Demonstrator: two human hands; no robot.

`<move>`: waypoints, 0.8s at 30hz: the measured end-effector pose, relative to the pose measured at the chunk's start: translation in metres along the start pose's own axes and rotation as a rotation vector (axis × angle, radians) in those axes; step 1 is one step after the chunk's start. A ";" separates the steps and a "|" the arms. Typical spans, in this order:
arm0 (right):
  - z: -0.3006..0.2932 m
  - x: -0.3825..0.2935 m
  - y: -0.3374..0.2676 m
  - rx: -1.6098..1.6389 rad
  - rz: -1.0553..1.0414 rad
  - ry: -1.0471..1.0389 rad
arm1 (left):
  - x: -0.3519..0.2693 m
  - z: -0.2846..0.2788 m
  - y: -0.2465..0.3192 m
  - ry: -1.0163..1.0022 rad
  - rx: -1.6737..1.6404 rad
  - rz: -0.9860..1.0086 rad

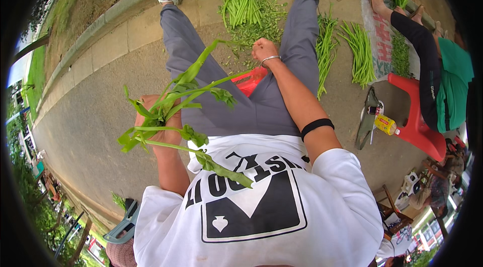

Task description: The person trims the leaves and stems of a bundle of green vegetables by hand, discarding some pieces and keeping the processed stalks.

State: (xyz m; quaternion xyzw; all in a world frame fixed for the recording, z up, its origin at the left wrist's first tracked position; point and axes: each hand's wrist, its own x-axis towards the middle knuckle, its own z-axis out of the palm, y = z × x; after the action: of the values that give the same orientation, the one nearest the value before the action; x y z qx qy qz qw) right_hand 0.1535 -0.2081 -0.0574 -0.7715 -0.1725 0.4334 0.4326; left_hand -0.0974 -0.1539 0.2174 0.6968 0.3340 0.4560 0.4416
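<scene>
My left hand [173, 135] is closed around a loose bunch of green leafy stems [193, 71], which fan out over my lap and white shirt. Between my knees, my right hand [264, 49], with a metal bangle at the wrist, has its fingers closed on the thin far end of one stem. Beyond it, a pile of long green stems [241, 5] lies on the pavement among scattered leaf scraps [273, 16]. Something red, likely plastic [251, 81], shows between my thighs, partly hidden.
Right of my leg lie two more bundles of stems [327, 46] [358, 54]. Further right are a printed sheet [371, 22], a red plastic stool [413, 116], a yellow-labelled bottle [385, 124] and another person's leg [422, 52]. A concrete kerb [113, 12] runs beyond my shoes.
</scene>
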 end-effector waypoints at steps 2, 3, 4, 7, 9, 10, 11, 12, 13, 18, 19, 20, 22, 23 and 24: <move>-0.001 0.000 0.001 -0.118 -0.081 0.073 | 0.002 0.000 0.004 -0.026 -0.075 -0.038; -0.001 -0.001 0.001 -0.177 -0.123 0.107 | 0.003 0.001 0.007 -0.022 -0.175 -0.080; -0.001 -0.002 0.000 -0.177 -0.119 0.109 | 0.004 0.003 0.010 0.004 -0.401 -0.168; -0.002 -0.001 0.000 -0.178 -0.120 0.116 | 0.004 -0.001 0.005 -0.058 -0.086 0.024; -0.002 0.000 0.003 -0.171 -0.135 0.115 | 0.005 -0.002 0.003 -0.086 0.197 0.175; -0.002 0.002 0.005 -0.163 -0.142 0.115 | 0.006 0.000 0.004 -0.072 0.207 0.186; -0.003 0.003 0.007 -0.156 -0.149 0.116 | 0.006 0.000 0.004 -0.065 0.212 0.188; -0.002 0.003 0.007 -0.151 -0.159 0.112 | 0.005 0.000 0.003 -0.053 0.219 0.190; -0.001 0.003 0.007 -0.149 -0.165 0.102 | 0.004 -0.001 0.001 -0.048 0.220 0.181; -0.001 0.000 0.005 -0.123 -0.134 0.023 | 0.004 -0.003 0.000 -0.037 0.157 0.184; 0.000 -0.001 0.004 -0.058 -0.099 -0.015 | 0.003 -0.003 -0.002 -0.021 0.078 0.152; 0.000 -0.002 0.003 0.007 -0.064 -0.052 | 0.004 -0.002 -0.001 -0.010 0.074 0.146; 0.001 -0.005 0.001 0.063 -0.029 -0.118 | 0.006 0.003 0.005 0.014 0.143 0.158; 0.000 -0.006 0.000 0.055 -0.029 -0.145 | 0.007 0.006 0.010 0.024 0.216 0.177; 0.000 -0.007 0.002 0.051 -0.027 -0.173 | 0.008 0.008 0.013 0.079 -0.148 0.012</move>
State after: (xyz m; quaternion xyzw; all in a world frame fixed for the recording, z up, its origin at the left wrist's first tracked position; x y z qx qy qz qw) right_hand 0.1495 -0.2135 -0.0551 -0.7176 -0.2083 0.4967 0.4415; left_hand -0.0866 -0.1546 0.2308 0.6459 0.3123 0.5090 0.4756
